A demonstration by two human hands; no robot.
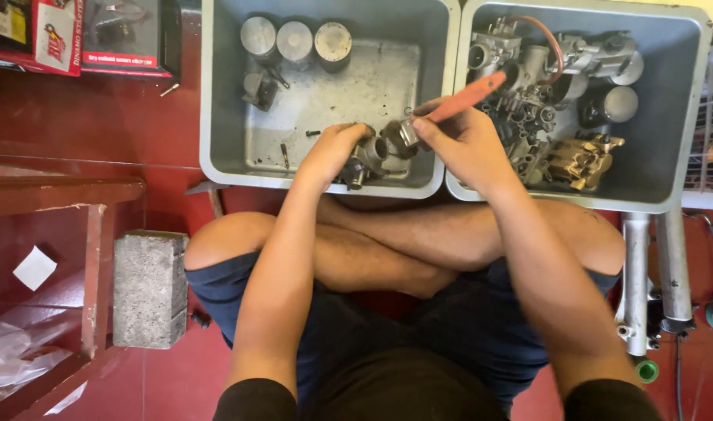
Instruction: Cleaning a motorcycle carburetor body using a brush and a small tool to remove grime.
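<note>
A grey concrete block (148, 289) sits on the red floor (169, 359) at the left. The left hand (331, 152) grips a grey metal engine part (374, 152) over the near edge of the left grey tub (216, 101). The right hand (462, 144) is closed round a red-handled tool (467, 96), its tip at the part, beside the right tub (684, 117) full of carburettors (528, 86).

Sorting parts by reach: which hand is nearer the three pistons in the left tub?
Left. The left hand sits just below-right of the pistons; the right hand is farther right, near the other tub.

Tool (467, 97) tip — blurred, behind part (376, 152)
</note>
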